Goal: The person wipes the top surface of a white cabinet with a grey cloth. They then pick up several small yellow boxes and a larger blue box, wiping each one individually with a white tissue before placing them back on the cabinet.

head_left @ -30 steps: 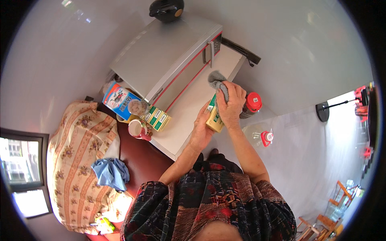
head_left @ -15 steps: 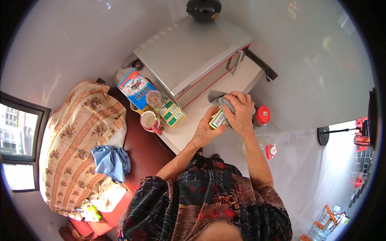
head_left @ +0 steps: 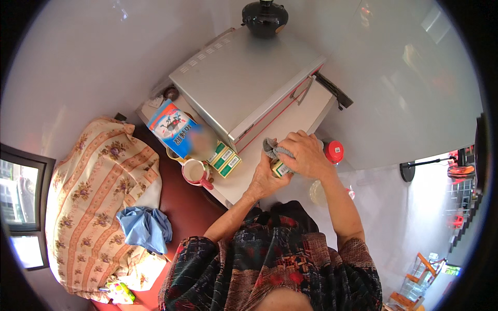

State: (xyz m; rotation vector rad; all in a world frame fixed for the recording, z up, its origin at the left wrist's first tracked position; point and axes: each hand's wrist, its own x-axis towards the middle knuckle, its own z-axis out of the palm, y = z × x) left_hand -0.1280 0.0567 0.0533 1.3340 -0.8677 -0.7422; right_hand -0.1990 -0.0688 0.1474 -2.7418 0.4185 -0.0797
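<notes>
Box: a small yellow-and-green cardboard box, held between the two hands; one end shows below the right fingers.
Left hand: the bare left hand is curled round the box's left side, fingers partly closed and gripping.
Right hand: the bare right hand is bent over the box, its fingers bunched on a crumpled grey cloth pressed to the upper part.
Poor view: the hands hide the table edge here; box-to-tabletop contact cannot be confirmed.
Table edges: the white tabletop shows as a strip between the hands and the silver microwave oven.
Left side: a row of yellow-and-green cartons and a pink-and-white mug stand near, apart from the left hand.
Right side: a jar with a red lid sits just beside the right hand.
</notes>
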